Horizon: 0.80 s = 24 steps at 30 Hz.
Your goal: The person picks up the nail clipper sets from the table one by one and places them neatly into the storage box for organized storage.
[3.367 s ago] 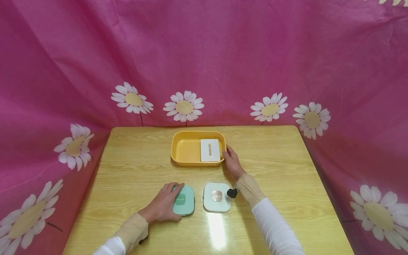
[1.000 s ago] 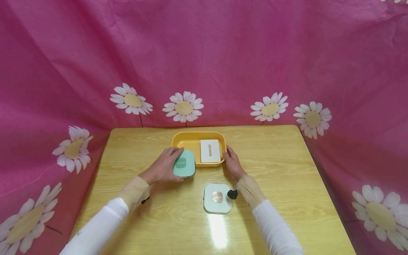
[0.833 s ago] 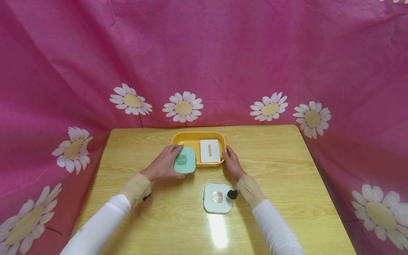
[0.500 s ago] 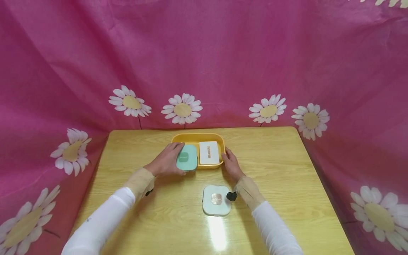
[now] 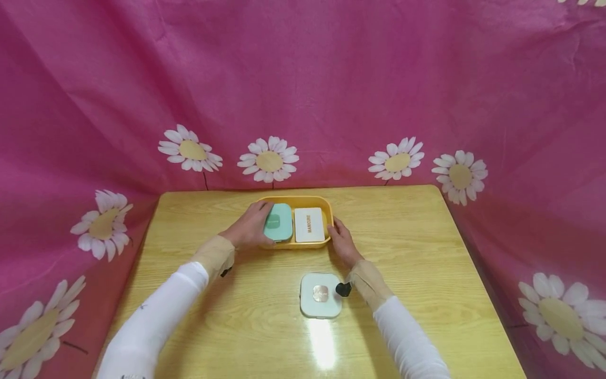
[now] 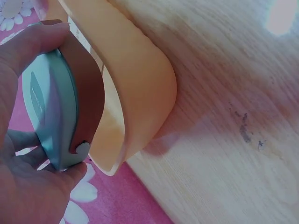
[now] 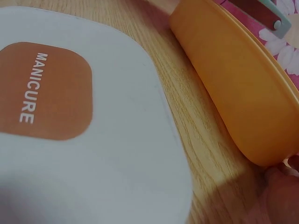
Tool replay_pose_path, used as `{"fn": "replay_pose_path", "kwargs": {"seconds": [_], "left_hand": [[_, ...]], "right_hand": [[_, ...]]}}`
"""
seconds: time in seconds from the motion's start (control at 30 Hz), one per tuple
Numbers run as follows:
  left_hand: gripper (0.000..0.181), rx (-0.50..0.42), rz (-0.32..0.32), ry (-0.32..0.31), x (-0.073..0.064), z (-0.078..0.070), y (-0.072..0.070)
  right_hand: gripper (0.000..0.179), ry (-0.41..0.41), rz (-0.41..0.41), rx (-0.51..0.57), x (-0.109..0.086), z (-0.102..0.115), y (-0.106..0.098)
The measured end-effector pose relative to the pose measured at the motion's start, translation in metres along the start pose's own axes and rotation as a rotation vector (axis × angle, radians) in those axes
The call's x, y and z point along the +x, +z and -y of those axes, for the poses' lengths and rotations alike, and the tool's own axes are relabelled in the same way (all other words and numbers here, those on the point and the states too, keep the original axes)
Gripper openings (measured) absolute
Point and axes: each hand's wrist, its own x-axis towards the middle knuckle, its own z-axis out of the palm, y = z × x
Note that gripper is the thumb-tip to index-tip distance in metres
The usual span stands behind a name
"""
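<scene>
My left hand (image 5: 251,225) grips a mint-green square manicure case (image 5: 278,222) by its edges, thumb at one side and fingers at the other. The case is over the left half of a yellow tray (image 5: 310,245); the left wrist view shows its brown rim band and small clasp above the tray wall. Beside it in the tray's right half lies a white box (image 5: 309,225) lettered MANICURE. My right hand (image 5: 344,243) holds the tray's right end, fingers at the rim and outer wall. In the right wrist view only a few fingers (image 7: 282,186) show at the tray's lower corner.
A white square manicure case (image 5: 321,295) with a brown label lies on the wooden table (image 5: 402,231), in front of the tray and close to the right wrist. A pink curtain (image 5: 303,89) with daisies hangs behind the table and along both sides.
My left hand has lifted the mint-green case from the table beside the white case and carried it forward over the tray's left half. My right hand has stayed at the tray's right end.
</scene>
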Motion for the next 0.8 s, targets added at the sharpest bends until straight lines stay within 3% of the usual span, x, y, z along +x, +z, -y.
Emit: {"fn": "replay_pose_path", "kwargs": {"seconds": [0.17,0.37,0.8], "left_hand": [[0.115,0.01,-0.006,0.021,0.007,0.005,-0.001],[0.116,-0.004,0.016,-0.018,0.017,0.006,0.003],[0.115,0.008,0.04,-0.039,0.027,0.012,0.006]], "right_hand": [[0.055,0.006,0.005,-0.006,0.001,0.001,0.002],[0.057,-0.007,0.01,0.008,-0.001,-0.005,0.0],[0.054,-0.014,-0.007,0.006,0.002,-0.009,0.0]]}}
